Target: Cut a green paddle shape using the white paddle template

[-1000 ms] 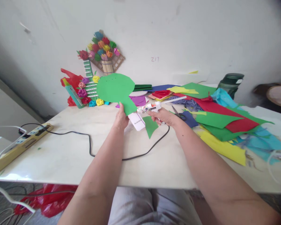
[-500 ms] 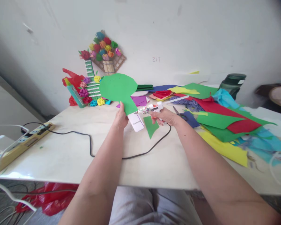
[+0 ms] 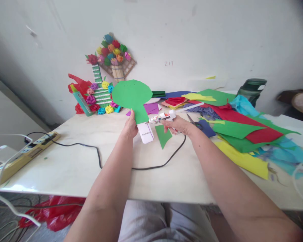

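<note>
Pinching a flat, round-topped green cutout (image 3: 132, 95) by its narrow stem, the left hand (image 3: 131, 127) holds it over the pale, glossy surface (image 3: 161, 185); the right hand (image 3: 178, 125) grips a white glue gun (image 3: 164, 116), its tip just beside the stem. A round-cornered white card (image 3: 145, 133) shows below, near a pointed green scrap (image 3: 163, 136).

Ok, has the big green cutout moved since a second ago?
Yes: the green cutout has shifted slightly to the right, judged against the red wall writing.
</note>
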